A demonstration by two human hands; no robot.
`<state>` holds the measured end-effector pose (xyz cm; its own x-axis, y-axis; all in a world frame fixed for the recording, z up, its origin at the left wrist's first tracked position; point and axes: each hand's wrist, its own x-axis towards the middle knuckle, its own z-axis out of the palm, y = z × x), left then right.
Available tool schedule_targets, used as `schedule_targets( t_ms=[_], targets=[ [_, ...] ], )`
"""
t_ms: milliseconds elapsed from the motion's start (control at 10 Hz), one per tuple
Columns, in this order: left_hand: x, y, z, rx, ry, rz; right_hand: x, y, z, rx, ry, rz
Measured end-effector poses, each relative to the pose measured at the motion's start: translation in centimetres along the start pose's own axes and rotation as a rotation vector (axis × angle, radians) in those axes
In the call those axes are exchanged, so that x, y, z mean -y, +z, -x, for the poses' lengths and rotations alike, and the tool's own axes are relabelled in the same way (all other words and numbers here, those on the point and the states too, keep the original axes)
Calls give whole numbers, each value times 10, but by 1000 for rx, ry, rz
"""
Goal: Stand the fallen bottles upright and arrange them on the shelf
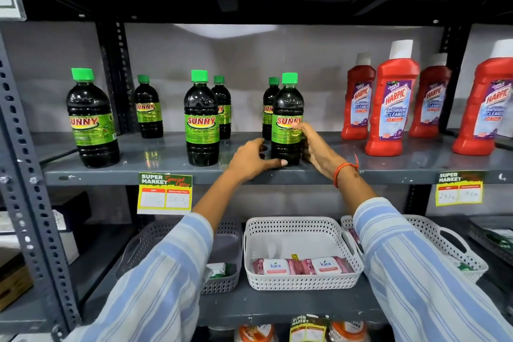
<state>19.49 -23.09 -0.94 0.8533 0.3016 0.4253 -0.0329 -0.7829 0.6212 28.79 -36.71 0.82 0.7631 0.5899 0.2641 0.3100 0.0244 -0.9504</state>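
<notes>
Several dark Sunny bottles with green caps stand upright on the grey shelf [166, 172]. Three are in a front row: one at the left [91, 119], one in the middle [201, 119], and one at the right [287, 108]. Smaller-looking ones stand behind them [148, 108]. My left hand [254, 159] touches the base of the right front bottle with its thumb along the bottom. My right hand [316, 147] wraps the bottle's right side, fingertips on its label. No bottle in view lies on its side.
Red Harpic bathroom cleaner bottles [392, 103] stand to the right on the same shelf. Price tags [165, 193] hang from the shelf's front edge. Below are a white basket with Kara packs [302, 253], a grey basket [222, 258] and another white basket [444, 244].
</notes>
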Motion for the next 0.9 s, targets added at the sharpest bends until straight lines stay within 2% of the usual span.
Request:
schedule_targets(
  t_ms=[100, 700, 800, 900],
  targets=[
    [1, 3, -13, 57, 10, 125, 0, 0, -2, -14, 9, -1],
    [3, 5, -12, 0, 7, 71, -2, -1, -2, -29, -19, -4],
    [-1, 4, -9, -18, 15, 70, -1, 2, 0, -90, -48, -11],
    [-6, 8, 4, -359, 163, 25, 0, 18, 5, -529, -314, 66]
  ],
)
